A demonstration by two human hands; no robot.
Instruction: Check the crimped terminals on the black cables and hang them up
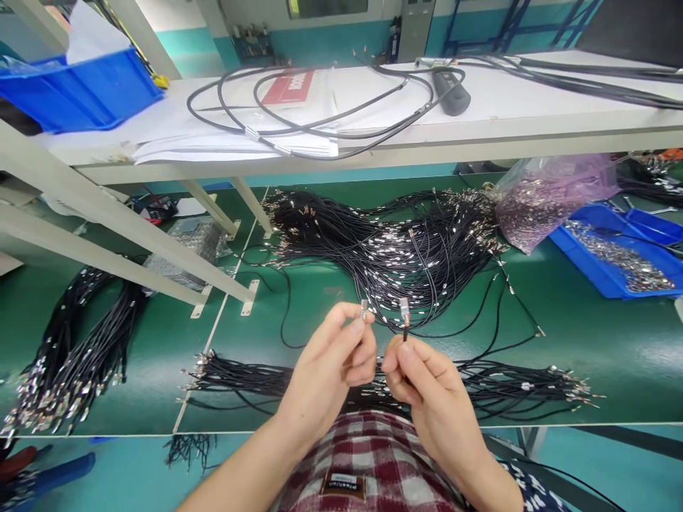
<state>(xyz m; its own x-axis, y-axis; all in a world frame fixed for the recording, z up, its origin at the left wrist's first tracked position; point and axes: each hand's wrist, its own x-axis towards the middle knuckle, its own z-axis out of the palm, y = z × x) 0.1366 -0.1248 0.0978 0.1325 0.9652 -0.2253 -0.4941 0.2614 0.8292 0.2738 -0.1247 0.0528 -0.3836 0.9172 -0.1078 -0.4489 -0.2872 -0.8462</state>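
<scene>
A small plug (404,306) sits upright on the end of a black cable (406,332), just on the near side of the big cable heap (395,249). The right hand's (433,382) fingers pinch the cable below it; the left hand's (331,361) thumb and forefinger pinch a small clip (363,309), also near the heap. A slack pinch could drop the clip among the cables, and a tug might strain the plug's thin wires. Nearer the wearer than the heap, an apron patch (344,486) seems to read "Pfashion"; beyond it, a red label (288,87) is only partly legible.
</scene>
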